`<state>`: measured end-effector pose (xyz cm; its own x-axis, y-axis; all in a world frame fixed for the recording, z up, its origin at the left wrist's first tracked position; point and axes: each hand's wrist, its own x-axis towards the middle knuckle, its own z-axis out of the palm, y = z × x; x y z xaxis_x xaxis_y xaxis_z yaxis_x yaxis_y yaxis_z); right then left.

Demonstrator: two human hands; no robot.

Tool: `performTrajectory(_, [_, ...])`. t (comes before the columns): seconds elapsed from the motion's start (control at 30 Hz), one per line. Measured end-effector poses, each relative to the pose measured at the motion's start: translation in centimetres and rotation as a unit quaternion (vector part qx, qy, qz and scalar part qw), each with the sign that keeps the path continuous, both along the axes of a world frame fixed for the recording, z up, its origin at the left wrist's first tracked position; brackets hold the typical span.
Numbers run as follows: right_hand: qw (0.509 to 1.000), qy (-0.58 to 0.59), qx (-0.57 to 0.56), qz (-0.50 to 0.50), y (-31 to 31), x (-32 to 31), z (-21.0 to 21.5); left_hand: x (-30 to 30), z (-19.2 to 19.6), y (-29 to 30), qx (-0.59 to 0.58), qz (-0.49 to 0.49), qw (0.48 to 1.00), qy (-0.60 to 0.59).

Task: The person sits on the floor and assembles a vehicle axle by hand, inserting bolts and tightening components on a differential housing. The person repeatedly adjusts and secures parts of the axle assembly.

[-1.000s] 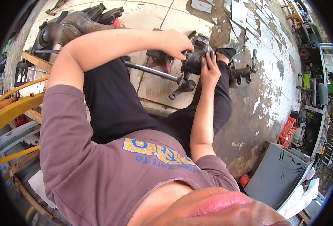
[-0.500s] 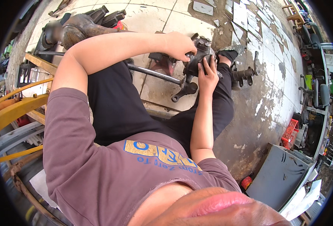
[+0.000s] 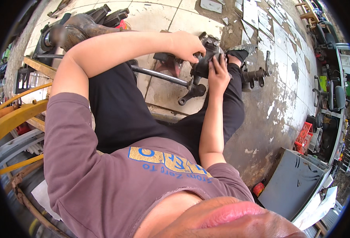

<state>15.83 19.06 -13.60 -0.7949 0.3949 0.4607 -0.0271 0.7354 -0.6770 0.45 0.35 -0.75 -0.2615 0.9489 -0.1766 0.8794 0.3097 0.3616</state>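
Note:
A dark cast-metal gearbox housing point(image 3: 200, 68) with bolts on top stands between my legs, beside my right foot. A short lever arm point(image 3: 192, 94) with a hole at its end juts from its lower side. A long metal rod point(image 3: 159, 75) runs left from the housing's lower part. From the left, my left hand point(image 3: 186, 47) reaches over, its fingers curled onto the housing's upper left edge. My right hand point(image 3: 219, 74) rests against the near right side, fingers stretched flat along the surface. The hands partly cover the housing.
A large rusty axle housing point(image 3: 78, 31) lies at far left. Beyond my right leg sits a dark metal part with lugs point(image 3: 255, 77). Yellow curved bars point(image 3: 18, 118) are at left. A grey cabinet point(image 3: 292, 182) and a red crate point(image 3: 303, 137) stand at right. Broken tiles point(image 3: 252, 16) lie far off.
The fingers of my right hand have drawn closer together on the housing. My left hand keeps its place at the upper edge. The whole view has shifted slightly.

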Motion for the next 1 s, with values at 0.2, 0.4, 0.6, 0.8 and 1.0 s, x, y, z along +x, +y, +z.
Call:
performTrajectory(0.2, [0.991,0.014,-0.129,0.033,1.6,-1.1,0.7,-0.4,0.1,0.1,-0.022,0.013,1.000,-0.016])
performTrajectory(0.4, [1.000,-0.002,0.005,0.031,0.5,0.5,-0.1,0.1,0.1,-0.1,-0.011,0.000,1.000,0.002])
performTrajectory(0.6, [1.000,-0.001,0.022,0.022,-0.1,0.4,0.6,0.3,-1.1,0.1,0.012,-0.003,1.000,0.007])
performTrajectory(0.8, [0.987,0.030,-0.150,0.043,1.6,-1.5,0.8,0.1,0.0,0.3,-0.028,0.003,1.000,-0.002])
performTrajectory(1.0, [0.998,0.034,-0.043,0.030,1.0,-0.3,-0.3,-0.1,-1.1,0.0,0.024,-0.014,1.000,-0.001])
